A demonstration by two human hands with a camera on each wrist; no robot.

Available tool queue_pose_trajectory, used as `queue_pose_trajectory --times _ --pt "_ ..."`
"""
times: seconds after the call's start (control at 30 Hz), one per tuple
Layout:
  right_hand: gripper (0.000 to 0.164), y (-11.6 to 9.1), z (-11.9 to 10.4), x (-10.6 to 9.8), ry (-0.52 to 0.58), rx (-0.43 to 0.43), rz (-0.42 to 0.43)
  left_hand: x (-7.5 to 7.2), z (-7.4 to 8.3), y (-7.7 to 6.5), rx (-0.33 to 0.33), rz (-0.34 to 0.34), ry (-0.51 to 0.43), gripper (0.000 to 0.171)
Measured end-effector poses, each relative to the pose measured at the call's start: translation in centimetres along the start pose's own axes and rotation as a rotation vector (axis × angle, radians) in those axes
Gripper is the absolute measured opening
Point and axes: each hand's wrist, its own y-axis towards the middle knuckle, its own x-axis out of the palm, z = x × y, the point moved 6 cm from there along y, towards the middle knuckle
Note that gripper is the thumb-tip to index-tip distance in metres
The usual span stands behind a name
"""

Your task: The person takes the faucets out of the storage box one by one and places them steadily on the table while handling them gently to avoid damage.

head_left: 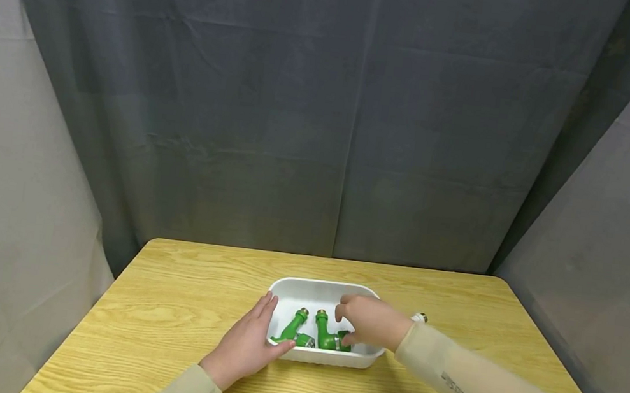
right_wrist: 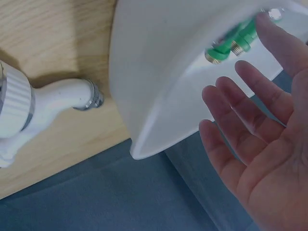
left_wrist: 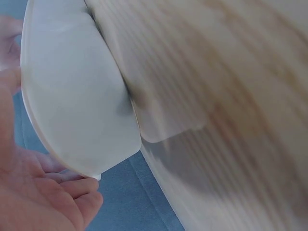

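Note:
A white plastic tub (head_left: 304, 355) stands on the table, with two green taps (head_left: 292, 326) lying in it, brass threaded ends towards the back. My left hand (head_left: 246, 343) rests on the tub's left rim, fingers fairly straight and thumb along the front edge. In the left wrist view, fingertips of that hand (left_wrist: 53, 202) touch the rim. Over the tub's right side is my right hand (head_left: 368, 320), its thumb close to the right green tap (head_left: 326, 332). The right wrist view has its fingers loosely bent and apart, holding nothing; whether the thumb touches the tap I cannot tell.
A white tap (right_wrist: 57, 101) with a metal end lies on the wooden table (head_left: 194, 299) just right of the tub, mostly hidden behind my right wrist in the head view. Dark grey cloth (head_left: 271, 121) hangs behind the table, with pale cloth at both sides.

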Motion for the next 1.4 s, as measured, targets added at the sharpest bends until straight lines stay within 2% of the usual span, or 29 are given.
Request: queue_pose_trajectory --times 0.13,0.4,0.73,1.03,1.4 --pt "0.038 0.3 0.0 0.9 0.018 0.035 -0.061 -0.1 0.0 0.0 -0.003 0.001 0.000 0.098" --pt "0.035 0.5 -0.4 1.6 0.006 0.023 -0.100 0.0 -0.1 -0.1 -0.008 0.001 0.006 0.099" --pt "0.025 0.5 -0.4 2.1 0.011 -0.009 -0.101 0.5 0.0 0.3 0.001 -0.010 0.010 0.101" --pt "0.024 0.4 -0.3 3.0 0.051 0.028 -0.132 0.5 0.1 0.3 -0.002 -0.019 0.004 0.101" --pt "0.024 0.4 0.2 3.6 0.046 0.019 -0.108 0.4 0.1 0.2 0.003 -0.019 0.006 0.100"
